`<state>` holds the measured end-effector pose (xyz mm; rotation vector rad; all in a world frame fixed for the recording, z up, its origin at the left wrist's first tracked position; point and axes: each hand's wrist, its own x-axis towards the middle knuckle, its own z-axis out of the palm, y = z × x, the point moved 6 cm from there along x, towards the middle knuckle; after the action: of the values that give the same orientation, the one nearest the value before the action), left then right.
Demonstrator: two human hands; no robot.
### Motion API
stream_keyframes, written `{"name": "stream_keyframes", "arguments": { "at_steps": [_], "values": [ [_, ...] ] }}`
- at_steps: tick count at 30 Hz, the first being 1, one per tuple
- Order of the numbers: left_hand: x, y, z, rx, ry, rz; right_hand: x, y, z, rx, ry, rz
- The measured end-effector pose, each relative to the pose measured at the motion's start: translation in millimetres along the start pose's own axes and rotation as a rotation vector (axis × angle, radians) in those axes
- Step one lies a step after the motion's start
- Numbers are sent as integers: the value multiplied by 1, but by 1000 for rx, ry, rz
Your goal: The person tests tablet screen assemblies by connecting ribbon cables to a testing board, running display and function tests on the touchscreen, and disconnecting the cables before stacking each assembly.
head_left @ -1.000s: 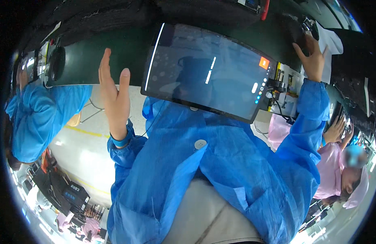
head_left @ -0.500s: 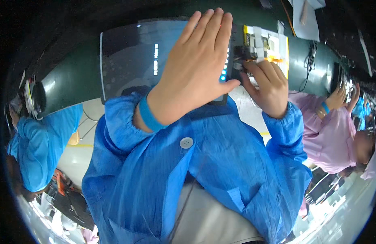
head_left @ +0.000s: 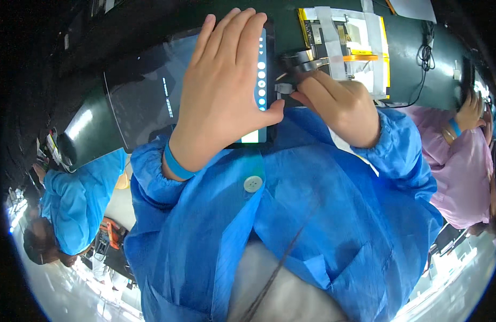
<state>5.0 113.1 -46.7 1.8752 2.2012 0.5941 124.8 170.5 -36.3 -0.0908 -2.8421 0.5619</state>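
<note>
Green work surface (head_left: 414, 48): spans the top of the view, curved by the lens.

Blue smock sleeves (head_left: 323, 214): fill the lower half, white button at the centre front.

Tablet (head_left: 146, 102): dark, large, flat on the green surface at upper left of centre; screen lit along its right edge with a column of small round icons and a bright patch at the lower right corner.

Left hand (head_left: 226, 91): laid flat on the right part of the tablet, palm down, fingers extended and close together, thumb spread toward the right edge of the device. Not clenched; pressing or steadying rather than gripping. Blue wristband (head_left: 175, 163) at the cuff.

Right hand (head_left: 339, 104): just beside the tablet's right edge, fingers curled and pinched around a small grey cable connector (head_left: 284, 88). Connector tip at or touching the tablet's edge; full seating in a port not discernible.

Opened device (head_left: 344, 40): flat assembly behind the right hand, with yellow and white tape strips and a metal part near its left end.

Black cable (head_left: 426, 64): looped on the surface, upper right.

Other persons: one in a pink smock (head_left: 462, 155) at far right, hand (head_left: 470, 110) on the surface edge; one in a blue smock (head_left: 79, 206) at far left.
</note>
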Motion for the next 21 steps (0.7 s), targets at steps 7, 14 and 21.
{"name": "stream_keyframes", "arguments": {
  "at_steps": [7, 14, 21],
  "values": [
    [-17, -24, 24, -117, 695, 500, -5, 2, 2, 37, -79, -37],
    [-7, 4, -26, -580, 611, 594, -5, -5, -22, 414, -118, 118],
    [-87, -50, -77, -98, 190, -209, -14, 12, -6, 1013, -391, 415]
  ]
}}
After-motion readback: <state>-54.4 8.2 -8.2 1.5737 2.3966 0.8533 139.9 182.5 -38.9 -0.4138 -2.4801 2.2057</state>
